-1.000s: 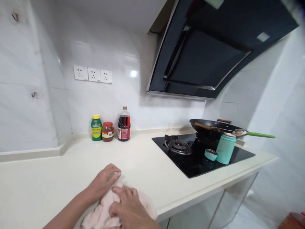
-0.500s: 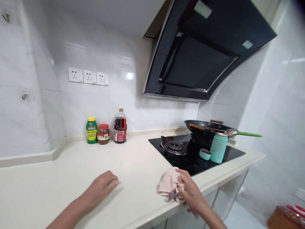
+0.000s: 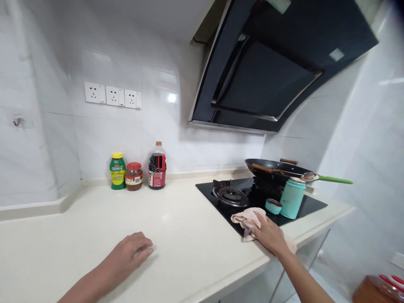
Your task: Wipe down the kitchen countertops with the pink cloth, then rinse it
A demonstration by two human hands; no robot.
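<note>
My right hand [image 3: 269, 233] grips a pale pink cloth [image 3: 249, 219] and presses it on the front left edge of the black glass gas stove [image 3: 202, 187]. Part of the cloth trails under the wrist over the white counter [image 3: 176, 235] edge. Just beyond the cloth, a small turquoise lid [image 3: 273, 206] lies beside a turquoise canister [image 3: 293, 198] on the stove. My left hand [image 3: 131, 252] is over the counter at the lower left, fingers curled in loosely, with nothing visible in them. Whether it touches the counter I cannot tell.
A black wok [image 3: 271, 167] with a green-handled utensil [image 3: 334, 179] stands on the rear burner. The left burner [image 3: 232, 195] is bare. Along the wall stand a green bottle [image 3: 118, 171], a red-lidded jar [image 3: 134, 176] and a dark sauce bottle [image 3: 157, 168]. A range hood [image 3: 268, 75] overhangs the stove.
My right hand has slid the cloth rightward and away from me, from the counter beside the stove onto the stove's edge. My left hand has barely moved. The view has shifted slightly.
</note>
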